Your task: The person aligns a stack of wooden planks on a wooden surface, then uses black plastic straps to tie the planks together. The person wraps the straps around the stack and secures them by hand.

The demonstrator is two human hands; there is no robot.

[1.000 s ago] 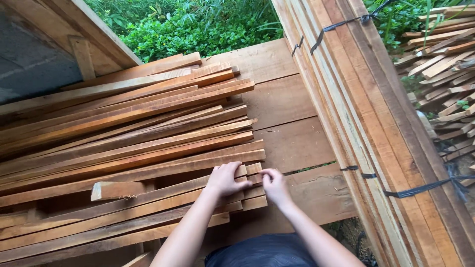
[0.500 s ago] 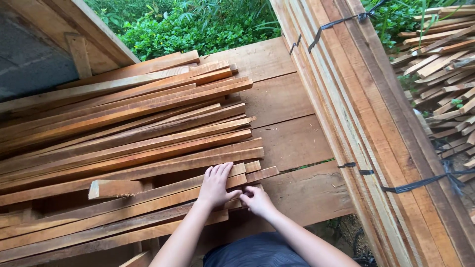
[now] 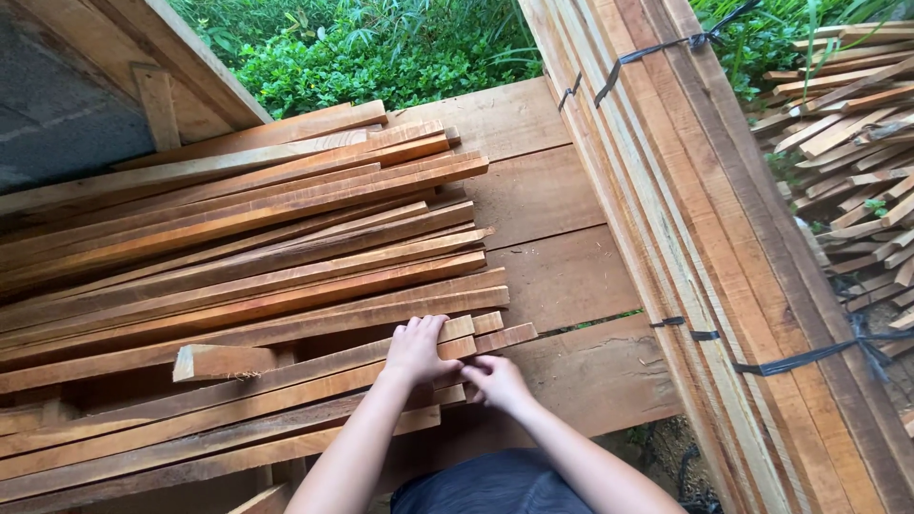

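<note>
L hand flat, fingers spread on wood slat ends, no grip | R hand at its 4 o'clock, fingers curled pinching a slat end | slats on slat pile, plank platform | I judge step: squaring ends; nxt needs firm even push | strapped board bundle at 3 o'clock

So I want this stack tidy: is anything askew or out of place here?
Yes. A short wood offcut lies on top of the long wooden slats, ending well short of their ends. The slat ends by the left hand and right hand are staggered, not flush.
</note>
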